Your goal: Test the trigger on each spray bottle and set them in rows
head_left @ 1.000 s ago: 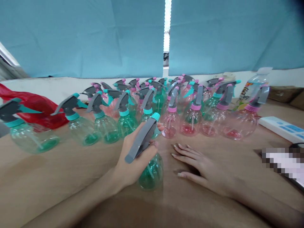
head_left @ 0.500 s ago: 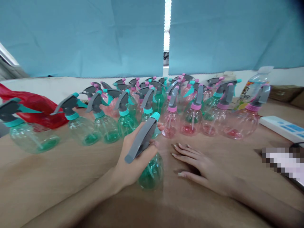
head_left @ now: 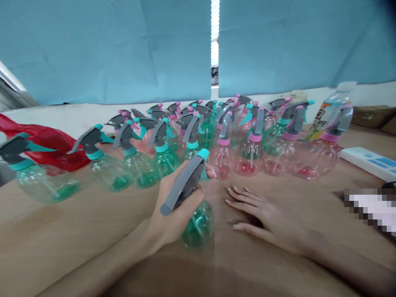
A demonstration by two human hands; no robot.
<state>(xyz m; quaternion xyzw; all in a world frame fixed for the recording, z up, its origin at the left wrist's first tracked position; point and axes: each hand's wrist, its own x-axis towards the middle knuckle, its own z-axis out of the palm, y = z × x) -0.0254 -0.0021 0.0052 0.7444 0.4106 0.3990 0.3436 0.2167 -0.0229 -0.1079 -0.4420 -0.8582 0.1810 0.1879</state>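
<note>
My left hand (head_left: 173, 206) is wrapped round the neck of a green spray bottle (head_left: 198, 231), which stands upright on the table near me. The bottle's grey head with a teal nozzle rises above my fingers, and its collar is hidden by the hand. To the right, my right hand (head_left: 260, 212) rests palm down on the tabletop with its fingers stretched out, holding nothing. Just beyond the hands stand a pink spray bottle (head_left: 221, 163) and a green spray bottle (head_left: 167, 161), each with a grey trigger head.
Several more pink and green spray bottles crowd the back of the wooden table (head_left: 102, 231). A red plastic bag (head_left: 58, 148) lies at the left. On the right are a labelled drink bottle (head_left: 331, 109), a white power strip (head_left: 368, 163) and a blurred-out flat object. Blue curtains (head_left: 102, 49) hang behind.
The view has shifted very slightly. Both hands and the spray bottle in my left hand keep nearly the same place.
</note>
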